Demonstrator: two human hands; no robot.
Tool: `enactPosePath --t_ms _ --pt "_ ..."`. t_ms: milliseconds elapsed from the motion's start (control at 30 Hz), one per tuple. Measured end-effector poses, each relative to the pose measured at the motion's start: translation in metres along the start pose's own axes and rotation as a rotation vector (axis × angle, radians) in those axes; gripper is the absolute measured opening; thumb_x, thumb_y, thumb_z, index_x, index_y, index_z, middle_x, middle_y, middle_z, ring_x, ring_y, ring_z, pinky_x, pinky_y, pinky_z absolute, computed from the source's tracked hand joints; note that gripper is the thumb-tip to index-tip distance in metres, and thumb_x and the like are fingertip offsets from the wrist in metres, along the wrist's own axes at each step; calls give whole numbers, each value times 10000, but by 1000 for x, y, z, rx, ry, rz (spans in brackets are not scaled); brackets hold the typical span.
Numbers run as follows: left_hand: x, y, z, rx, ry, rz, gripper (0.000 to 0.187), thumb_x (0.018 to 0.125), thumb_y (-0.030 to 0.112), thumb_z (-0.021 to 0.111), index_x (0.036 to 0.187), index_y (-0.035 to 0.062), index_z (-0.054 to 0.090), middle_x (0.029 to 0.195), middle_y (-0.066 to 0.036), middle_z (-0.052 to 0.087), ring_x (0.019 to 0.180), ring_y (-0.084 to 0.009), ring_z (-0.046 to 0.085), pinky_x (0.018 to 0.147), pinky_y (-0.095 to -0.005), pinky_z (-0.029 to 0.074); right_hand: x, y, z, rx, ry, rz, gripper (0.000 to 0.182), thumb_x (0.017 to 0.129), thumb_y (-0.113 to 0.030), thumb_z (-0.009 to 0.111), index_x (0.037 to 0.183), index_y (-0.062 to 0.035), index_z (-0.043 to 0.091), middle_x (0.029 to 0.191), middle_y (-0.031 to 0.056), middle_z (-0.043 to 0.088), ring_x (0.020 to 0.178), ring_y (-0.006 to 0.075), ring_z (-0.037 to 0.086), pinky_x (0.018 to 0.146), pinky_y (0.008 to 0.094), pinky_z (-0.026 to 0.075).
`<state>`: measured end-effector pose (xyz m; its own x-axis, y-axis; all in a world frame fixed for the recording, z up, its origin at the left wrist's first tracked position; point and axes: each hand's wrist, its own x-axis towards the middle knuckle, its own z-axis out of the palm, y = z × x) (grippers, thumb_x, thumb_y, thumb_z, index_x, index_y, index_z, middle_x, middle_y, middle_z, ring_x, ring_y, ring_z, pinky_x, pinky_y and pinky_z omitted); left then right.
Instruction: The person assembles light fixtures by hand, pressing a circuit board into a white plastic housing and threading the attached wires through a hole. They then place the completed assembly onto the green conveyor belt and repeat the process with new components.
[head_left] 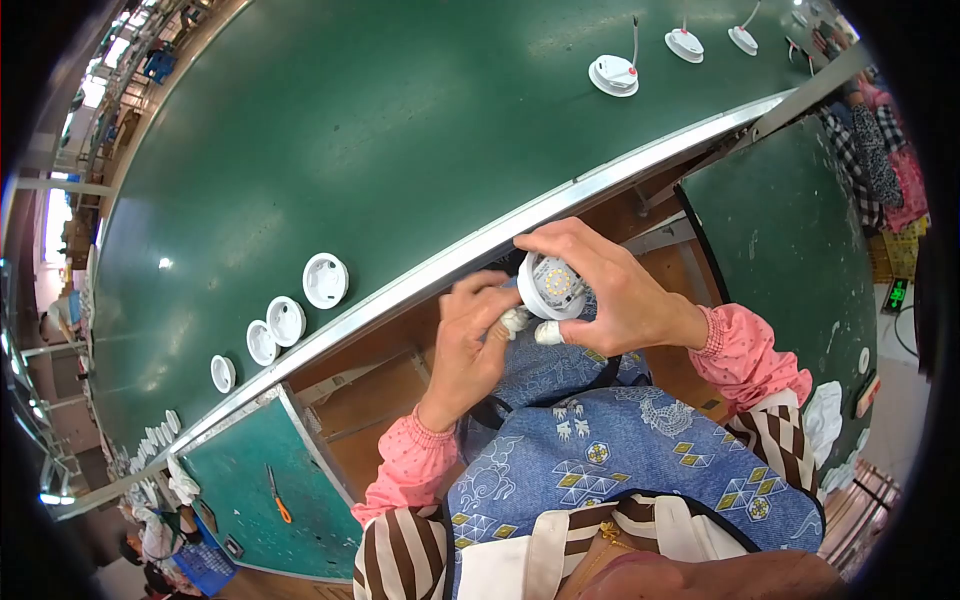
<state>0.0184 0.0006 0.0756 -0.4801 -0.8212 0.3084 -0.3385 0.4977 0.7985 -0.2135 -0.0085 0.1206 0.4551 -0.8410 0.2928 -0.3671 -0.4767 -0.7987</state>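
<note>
My right hand (620, 295) grips a white round LED downlight (535, 290) between its fingers and thumb, just off the table's edge. The light's open side shows a circuit board (557, 285) with a ring of small yellow LEDs. From the other side, my left hand (475, 335) meets the rim, thumb and forefinger closed at it; its other fingers are partly blurred. Both thumbs wear white coverings. Below the light lies the blue patterned apron (610, 430) on my lap.
White round housings (325, 281) stand along the green table's (400, 130) near edge at left. Lights with upright wires (614, 75) sit at far right. Orange-handled scissors (278, 495) lie on the lower left green board. A metal rim (520, 222) edges the table.
</note>
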Motion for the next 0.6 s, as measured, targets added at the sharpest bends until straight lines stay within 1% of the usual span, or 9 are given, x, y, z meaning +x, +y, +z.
enactPosePath --t_ms 33,100,200,300,333,433,467,567,600 --pt "3 4 -7 146 38 15 304 943 157 650 1227 54 688 1102 -104 714 1055 -307 619 905 -396 430 1 -2 0 -55 -5 -24 790 638 -68 817 1367 11 522 1263 188 564 1177 349 587 1013 412 474" --pt "5 13 -18 -91 23 -134 462 923 134 697 1366 42 609 1201 -117 694 1052 -243 631 854 -352 460 2 -6 3 -111 35 -69 782 629 -19 803 1357 -8 516 1250 188 549 1146 377 581 984 436 496" --pt "-2 27 -2 -568 4 -455 620 926 98 723 1480 -6 466 1311 -136 643 1105 -182 629 865 -307 502 5 -13 9 -168 46 -115 781 618 21 795 1346 -14 514 1264 186 531 1131 383 580 952 440 515" --pt "1 19 8 -771 74 -353 698 937 55 715 1526 -41 353 1384 -166 580 1171 -175 616 946 -296 516 8 -18 0 -203 79 -170 716 624 36 779 1301 -10 552 1237 179 549 1108 369 586 902 425 527" --pt "2 24 7 -834 94 -380 685 947 72 708 1516 -61 349 1404 -181 557 1253 -221 592 1041 -333 487 7 -17 -4 -204 113 -167 676 630 40 770 1275 -9 572 1210 175 562 1088 365 591 880 419 529" --pt "0 26 11 -800 110 -377 669 946 35 689 1516 -55 351 1431 -191 532 1264 -230 586 1051 -342 485 -6 -16 -8 -185 240 -101 550 650 54 741 1187 -8 635 1113 162 604 1010 353 613 815 402 531" --pt "2 28 13 -777 124 -367 653 948 24 675 1512 -55 356 1427 -189 533 1269 -231 582 1051 -345 485 -8 -19 -3 -135 316 -40 398 680 83 692 1067 -6 663 955 139 610 854 323 633 711 385 524" --pt "8 34 23 -671 167 -322 599 952 -7 632 1494 -56 382 1400 -183 546 1268 -234 580 1047 -352 489 -13 -8 9 -110 358 8 325 694 103 660 1000 -6 645 871 128 575 731 297 620 618 375 504" --pt "9 35 27 -613 195 -303 577 951 -17 617 1483 -57 397 1382 -181 556 1258 -234 586 1042 -352 492 -9 -9 12 -150 399 -14 248 707 98 650 926 -12 615 811 119 537 673 296 597 566 389 479"
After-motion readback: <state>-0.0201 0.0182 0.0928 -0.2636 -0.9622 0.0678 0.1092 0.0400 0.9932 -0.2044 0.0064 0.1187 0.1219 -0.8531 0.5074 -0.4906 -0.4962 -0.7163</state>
